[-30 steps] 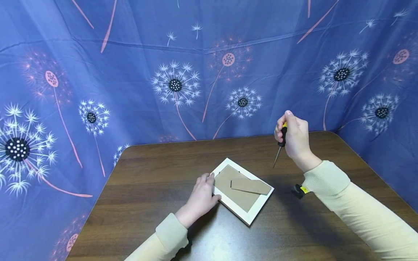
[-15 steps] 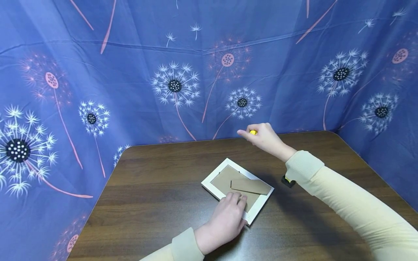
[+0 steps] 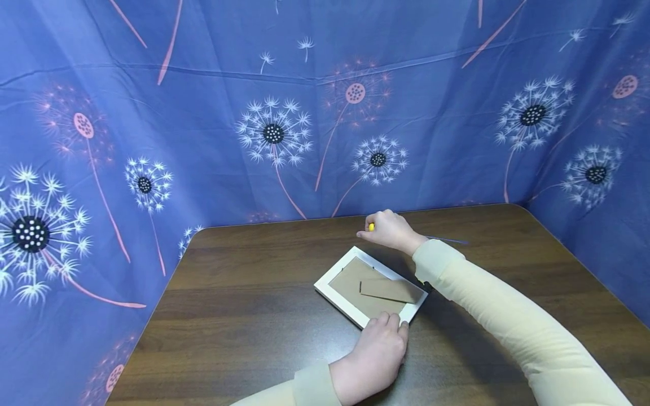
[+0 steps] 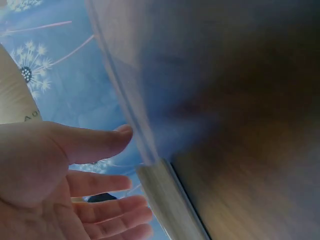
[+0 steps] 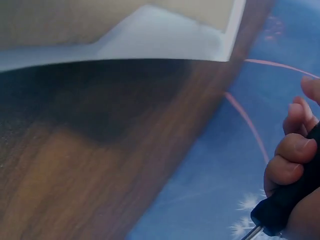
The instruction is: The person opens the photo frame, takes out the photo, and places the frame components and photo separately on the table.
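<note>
A white picture frame (image 3: pixel 335 290) lies on its face on the table, its brown backing board (image 3: pixel 350 282) and flat stand leg (image 3: pixel 388 290) upward. My left hand (image 3: pixel 376 349) touches the frame's near right corner. In the left wrist view its thumb and fingers are loosely extended beside the frame's edge (image 4: pixel 172 205). Beyond the frame's far side, my right hand (image 3: pixel 390 232) grips a screwdriver (image 3: pixel 372 226); the yellow handle end shows at the thumb. The right wrist view shows the black handle (image 5: pixel 280 210) with fingers curled round it and part of the metal shaft.
The brown wooden table (image 3: pixel 238 293) spreads around the frame. A blue cloth (image 3: pixel 203 113) with dandelion prints hangs behind it and along both sides. A thin blue line (image 3: pixel 449 240) shows behind the right wrist; I cannot tell whether it is the screwdriver's shaft.
My left hand has slid from the frame's left side to its near right corner. My right hand has moved left and lower with the screwdriver, whose handle end turned toward the left.
</note>
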The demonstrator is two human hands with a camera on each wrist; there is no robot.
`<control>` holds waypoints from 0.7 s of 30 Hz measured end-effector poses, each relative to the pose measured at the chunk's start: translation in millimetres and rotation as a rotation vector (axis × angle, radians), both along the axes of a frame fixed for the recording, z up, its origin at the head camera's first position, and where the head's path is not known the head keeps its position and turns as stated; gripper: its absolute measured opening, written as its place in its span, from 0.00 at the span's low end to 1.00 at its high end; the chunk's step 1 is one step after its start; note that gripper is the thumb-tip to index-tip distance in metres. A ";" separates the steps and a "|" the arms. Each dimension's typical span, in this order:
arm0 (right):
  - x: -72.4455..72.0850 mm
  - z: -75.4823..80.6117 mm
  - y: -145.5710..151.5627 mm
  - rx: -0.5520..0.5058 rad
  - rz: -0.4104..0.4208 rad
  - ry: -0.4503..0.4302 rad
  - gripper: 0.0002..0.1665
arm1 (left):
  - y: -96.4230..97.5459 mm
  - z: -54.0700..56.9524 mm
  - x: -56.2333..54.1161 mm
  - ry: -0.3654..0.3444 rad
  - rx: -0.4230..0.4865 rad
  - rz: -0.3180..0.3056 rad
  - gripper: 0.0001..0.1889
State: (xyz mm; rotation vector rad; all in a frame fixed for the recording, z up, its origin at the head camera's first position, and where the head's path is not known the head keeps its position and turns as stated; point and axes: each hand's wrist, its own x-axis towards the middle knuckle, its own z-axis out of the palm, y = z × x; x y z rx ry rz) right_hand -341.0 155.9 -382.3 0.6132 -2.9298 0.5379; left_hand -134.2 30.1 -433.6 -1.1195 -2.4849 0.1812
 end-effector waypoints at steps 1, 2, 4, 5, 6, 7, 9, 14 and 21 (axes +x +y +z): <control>-2.5 -4.5 0.1 0.021 -0.002 -0.001 0.16 | 1.7 -0.3 0.6 0.000 0.001 0.005 0.19; -4.9 -9.0 -0.1 0.041 -0.003 -0.005 0.15 | 3.2 -0.7 1.1 0.000 0.001 0.011 0.17; -8.3 -17.1 -0.7 0.070 0.000 -0.017 0.13 | 5.9 -0.6 2.2 0.005 -0.005 0.029 0.15; -9.7 -20.8 -1.2 0.084 -0.003 -0.028 0.12 | 7.2 -0.8 2.7 0.012 -0.009 0.040 0.14; -10.8 -24.3 -1.6 0.093 -0.006 -0.036 0.11 | 8.4 -0.8 3.1 0.015 -0.014 0.051 0.14; -11.8 -27.8 -2.1 0.102 -0.008 -0.045 0.11 | 9.6 -1.0 3.3 0.018 -0.017 0.060 0.14; -13.1 -33.4 -3.1 0.111 -0.009 -0.064 0.10 | 11.7 -1.5 3.4 0.026 -0.024 0.078 0.12; -14.6 -42.2 -6.6 0.150 -0.013 -0.128 0.12 | 15.0 -2.8 2.2 0.045 -0.043 0.093 0.07; -13.5 -46.0 -12.1 0.159 -0.014 -0.173 0.15 | 16.4 -2.5 -0.7 0.048 -0.081 0.086 0.05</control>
